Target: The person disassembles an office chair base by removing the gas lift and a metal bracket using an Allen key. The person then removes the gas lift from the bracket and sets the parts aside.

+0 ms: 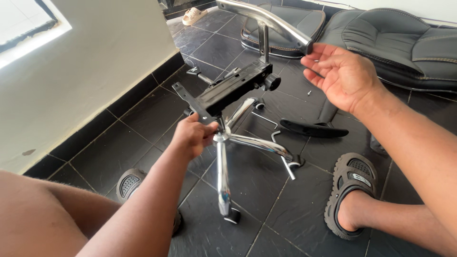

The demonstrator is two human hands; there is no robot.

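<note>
No package, label or sign shows on the dark slate tile floor (143, 143); the parts lie bare on it.

The left hand (191, 137) reaches forward from the lower left, knuckles up, its fingers (207, 134) clenched around the top of the chrome five-spoke chair base (223, 157), just under the flat black metal tilt plate (223, 90). That plate sits tilted on the base's centre column, its far end higher, with one round black knob (272, 82) at that end.

The right hand (339, 76) is held out at upper right, palm turned towards the left, fingers (318, 61) spread and released. The fingertips are just beside the end of a curved chrome arm bracket (266, 21) that rises on a post from the far side of the plate; whether they touch it is hard to tell from this angle.

The base stands in the middle of the floor, between the person's two feet. Three of its spokes are plainly seen, and two small black castors (232, 218) show at spoke ends. One long black plastic armrest pad (314, 129) lies on the tiles to the right of the base, well apart from both hands. Two padded black leather cushions (404, 45) with pale stitching lie at the top. The person wears two grey-brown perforated slide sandals (350, 190); a third, beige sandal (194, 15) lies far off by the white wall (95, 62).
</note>
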